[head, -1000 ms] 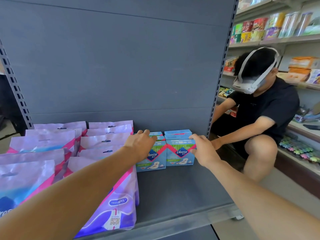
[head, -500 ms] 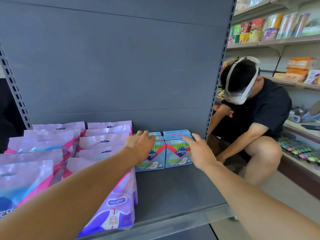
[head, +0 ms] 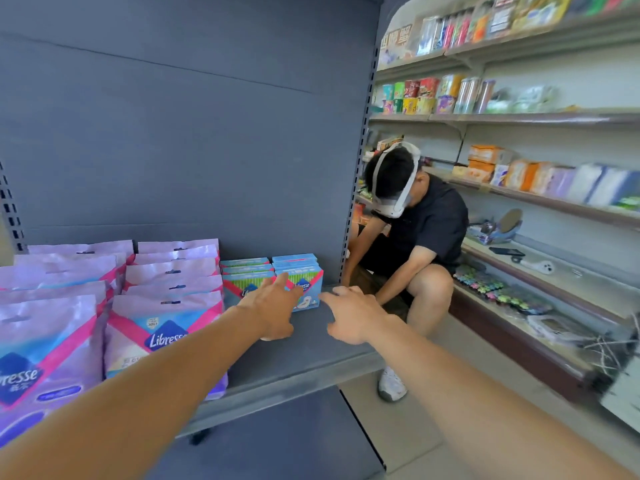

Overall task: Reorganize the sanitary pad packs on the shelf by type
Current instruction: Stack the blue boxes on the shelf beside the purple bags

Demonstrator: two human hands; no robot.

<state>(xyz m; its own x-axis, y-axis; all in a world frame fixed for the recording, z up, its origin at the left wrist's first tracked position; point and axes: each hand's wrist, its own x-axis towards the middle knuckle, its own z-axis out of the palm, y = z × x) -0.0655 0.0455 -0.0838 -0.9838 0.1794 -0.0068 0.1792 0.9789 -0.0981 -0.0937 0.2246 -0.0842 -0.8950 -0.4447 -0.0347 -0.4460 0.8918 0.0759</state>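
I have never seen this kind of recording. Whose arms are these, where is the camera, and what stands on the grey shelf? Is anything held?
There is no machine here. The two arms belong to a person who wears a camera on the head, so the single picture looks forward and down over that person's own hands.

On the grey shelf stand two kinds of sanitary pad packs. The big purple bags fill the left side in rows. The small blue boxes stand in two short rows at the back, to the right of the bags.

The left hand reaches toward the blue boxes with straight fingers, in front of the front boxes. The right hand hovers just to the right of them, fingers relaxed. Neither hand holds anything.

Another person crouches by the next shelves, wearing a similar headset.
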